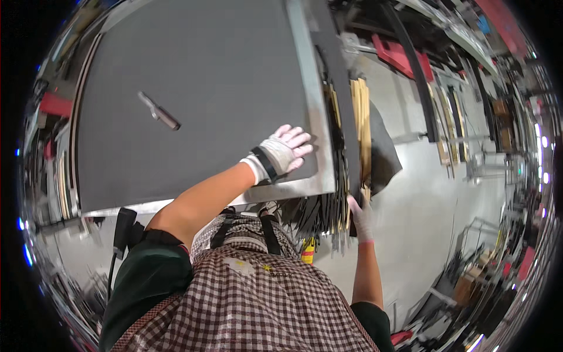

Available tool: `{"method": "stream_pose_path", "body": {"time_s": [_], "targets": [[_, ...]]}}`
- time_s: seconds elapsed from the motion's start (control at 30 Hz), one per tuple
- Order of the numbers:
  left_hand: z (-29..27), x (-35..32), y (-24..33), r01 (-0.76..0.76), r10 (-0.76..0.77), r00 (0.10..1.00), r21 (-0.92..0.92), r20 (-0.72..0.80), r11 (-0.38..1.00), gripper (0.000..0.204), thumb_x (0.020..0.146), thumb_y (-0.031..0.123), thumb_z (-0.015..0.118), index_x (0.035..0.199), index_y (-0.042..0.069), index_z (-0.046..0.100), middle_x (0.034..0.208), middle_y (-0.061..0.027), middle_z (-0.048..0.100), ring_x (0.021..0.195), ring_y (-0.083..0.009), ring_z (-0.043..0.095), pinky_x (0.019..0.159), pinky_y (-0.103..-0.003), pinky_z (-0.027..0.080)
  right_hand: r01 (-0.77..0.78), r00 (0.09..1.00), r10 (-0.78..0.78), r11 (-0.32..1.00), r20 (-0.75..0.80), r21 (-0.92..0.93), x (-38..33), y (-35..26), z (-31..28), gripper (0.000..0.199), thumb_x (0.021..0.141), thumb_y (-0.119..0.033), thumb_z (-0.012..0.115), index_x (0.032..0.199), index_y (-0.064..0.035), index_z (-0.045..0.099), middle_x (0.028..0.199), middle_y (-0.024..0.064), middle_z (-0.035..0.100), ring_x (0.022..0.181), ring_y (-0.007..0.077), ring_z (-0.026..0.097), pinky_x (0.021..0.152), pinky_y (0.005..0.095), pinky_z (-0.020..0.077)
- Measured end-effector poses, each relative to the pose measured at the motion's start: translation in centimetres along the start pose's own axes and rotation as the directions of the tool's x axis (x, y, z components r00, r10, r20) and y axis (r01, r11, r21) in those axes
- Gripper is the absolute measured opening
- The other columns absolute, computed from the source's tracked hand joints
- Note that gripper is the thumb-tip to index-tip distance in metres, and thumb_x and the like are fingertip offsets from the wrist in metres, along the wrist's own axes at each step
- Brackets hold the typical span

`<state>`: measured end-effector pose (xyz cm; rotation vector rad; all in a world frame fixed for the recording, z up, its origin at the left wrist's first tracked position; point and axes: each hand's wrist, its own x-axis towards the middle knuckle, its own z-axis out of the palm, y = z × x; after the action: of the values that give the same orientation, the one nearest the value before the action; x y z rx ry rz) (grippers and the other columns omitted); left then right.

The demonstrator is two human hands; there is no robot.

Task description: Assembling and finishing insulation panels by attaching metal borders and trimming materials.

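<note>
My left hand (pixel 284 154), in a white glove with a black band at the wrist, lies on a wide dark grey sheet (pixel 211 76) near its right edge. Its fingers are spread, and it holds nothing. A small hand tool (pixel 159 110) with a silver end and a brownish handle rests on the sheet, to the left of that hand. My right hand (pixel 362 222), also gloved, is lower down beside the table, at the near end of pale wooden strips (pixel 362 129). Its thumb shows; the other fingers are mostly hidden, so whether it grips a strip is unclear.
A pale metal edge (pixel 302 186) borders the grey sheet. Beside it hang many thin black strips (pixel 322 214). A dark sheet piece (pixel 382 146) is behind the wooden strips. Racks with long bars (pixel 413 76) stand to the right, and a black cabled device (pixel 124 229) is by my left arm.
</note>
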<state>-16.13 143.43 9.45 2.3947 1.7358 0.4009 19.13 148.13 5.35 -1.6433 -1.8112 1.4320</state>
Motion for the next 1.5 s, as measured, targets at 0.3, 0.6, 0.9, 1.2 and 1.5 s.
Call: {"method": "stream_pose_path", "body": {"time_s": [0.3, 0.6, 0.9, 1.2, 1.5], "targets": [[-0.1, -2.8, 1.4, 0.045, -0.049, 0.997, -0.069, -0.054, 0.997, 0.066, 0.079, 0.052, 0.058, 0.122, 0.003, 0.058, 0.134, -0.0175, 0.051, 0.133, -0.0351, 0.038, 0.114, -0.048, 0.022, 0.134, 0.965, -0.211, 0.908, 0.158, 0.397, 6.0, -2.1, 5.6, 0.060, 0.103, -0.039, 0.038, 0.147, 0.0008, 0.030, 0.149, 0.0134, 0.037, 0.137, 0.0233, 0.034, 0.114, 0.0336, 0.0249], [-20.3, -31.2, -7.5, 0.611, -0.583, 0.695, -0.081, -0.421, 0.787, 0.050, 0.081, 0.041, 0.060, 0.112, 0.002, 0.054, 0.114, -0.0172, 0.054, 0.110, -0.0367, 0.049, 0.098, -0.049, 0.037, -0.107, 0.870, -0.148, 0.875, 0.470, 0.473, 10.1, -9.7, 14.3, 0.052, 0.104, -0.039, 0.032, 0.139, -0.0017, 0.042, 0.134, 0.0080, 0.051, 0.121, 0.0215, 0.050, 0.102, 0.0347, 0.0422], [-24.8, -83.6, -35.7, 0.963, -0.704, -0.245, -0.085, -0.666, -0.254, 0.064, 0.080, 0.034, 0.070, 0.133, 0.005, 0.050, 0.118, -0.0206, 0.061, 0.116, -0.0362, 0.053, 0.101, -0.043, 0.039, 0.090, 0.964, -0.092, 0.996, -0.248, -0.022, 12.2, -20.3, 16.2, 0.066, 0.099, -0.047, 0.042, 0.144, 0.0013, 0.036, 0.146, 0.0138, 0.042, 0.130, 0.0264, 0.043, 0.111, 0.0359, 0.0316], [-30.6, -91.9, -48.1, 0.952, -0.984, -0.145, -0.258, 0.099, -0.167, 0.058, 0.056, 0.023, 0.074, 0.109, 0.002, 0.063, 0.096, -0.0221, 0.068, 0.092, -0.0350, 0.065, 0.081, -0.039, 0.051, 0.558, 0.825, -0.551, 0.829, 0.130, -0.029, 4.8, -53.1, 54.3, 0.045, 0.101, -0.022, 0.045, 0.139, 0.0021, 0.043, 0.141, 0.0185, 0.047, 0.131, 0.0242, 0.044, 0.110, 0.0347, 0.0319], [-33.0, -94.6, -48.1, 0.915, -0.989, -0.144, -0.384, -0.023, -0.124, 0.038, 0.061, 0.022, 0.074, 0.092, 0.003, 0.063, 0.079, -0.0180, 0.067, 0.077, -0.0355, 0.066, 0.069, -0.042, 0.052, 0.454, 0.350, -0.429, 0.855, 0.833, 0.249, -14.2, -66.3, 91.4, 0.051, 0.099, -0.025, 0.051, 0.139, 0.0052, 0.041, 0.134, 0.0195, 0.053, 0.120, 0.0256, 0.054, 0.104, 0.0360, 0.0409]]}}
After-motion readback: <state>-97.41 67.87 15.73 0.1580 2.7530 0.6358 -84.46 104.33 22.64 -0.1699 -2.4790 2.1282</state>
